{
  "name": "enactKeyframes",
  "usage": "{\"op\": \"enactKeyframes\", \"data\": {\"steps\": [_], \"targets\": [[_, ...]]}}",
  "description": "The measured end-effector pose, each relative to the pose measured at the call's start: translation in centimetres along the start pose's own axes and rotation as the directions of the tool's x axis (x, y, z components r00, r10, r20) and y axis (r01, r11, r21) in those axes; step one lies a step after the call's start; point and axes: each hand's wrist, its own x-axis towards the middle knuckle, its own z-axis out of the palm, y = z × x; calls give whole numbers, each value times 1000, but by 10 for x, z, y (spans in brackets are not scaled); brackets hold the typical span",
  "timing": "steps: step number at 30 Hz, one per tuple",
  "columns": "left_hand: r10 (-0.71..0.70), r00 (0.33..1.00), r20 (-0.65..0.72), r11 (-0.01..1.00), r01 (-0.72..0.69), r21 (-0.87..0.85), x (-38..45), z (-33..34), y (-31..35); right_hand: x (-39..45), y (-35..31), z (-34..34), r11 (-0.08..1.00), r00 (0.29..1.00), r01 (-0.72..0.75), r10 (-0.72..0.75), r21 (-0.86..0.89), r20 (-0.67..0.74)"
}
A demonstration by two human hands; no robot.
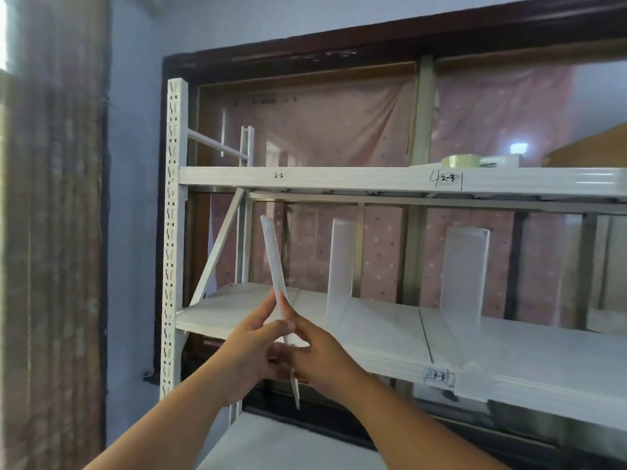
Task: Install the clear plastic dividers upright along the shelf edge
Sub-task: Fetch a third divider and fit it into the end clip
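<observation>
Three clear dividers (273, 262); two shelves (373, 179); one tape roll (460, 161); two hands (251, 347).

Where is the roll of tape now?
In the head view, the roll of tape lies on the upper shelf at the right, just above the "2-3" label.

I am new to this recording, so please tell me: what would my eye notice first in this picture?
First, both hands, left hand and right hand, holding a clear divider edge-on in front of the lower shelf. Behind it, two frosted dividers already stand upright on that shelf, one near the middle and one further right.
</observation>
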Motion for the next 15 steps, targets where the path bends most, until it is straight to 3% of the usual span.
{"op": "enactKeyframes", "data": {"steps": [6, 15], "targets": [[7, 999, -38, 999, -5, 47, -55, 58, 4, -75, -39, -20, 1000, 1000, 23, -23, 9, 18], [53, 990, 134, 999, -53, -6, -151, 154, -13, -215, -75, -59, 984, 988, 117, -129, 134, 83]]}}
